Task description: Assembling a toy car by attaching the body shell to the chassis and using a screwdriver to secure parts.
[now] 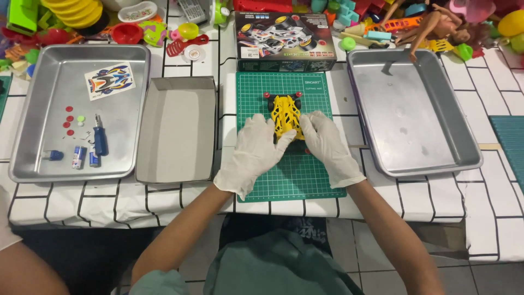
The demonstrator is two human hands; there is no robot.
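Nearest the camera, two bare forearms reached over the table's front edge onto a green cutting mat [295,175]. The gloved left hand [252,154] and right hand [327,146] pinched a small yellow toy car [286,116] from either side, fingers pressed to its rear, steadying it at the mat's middle. Left lay an open grey box lid [177,131] and a steel tray [33,109] with a blue screwdriver [100,140] and small parts, kept from rolling. The tray [436,109] right was bare; toys crowded the far edge.
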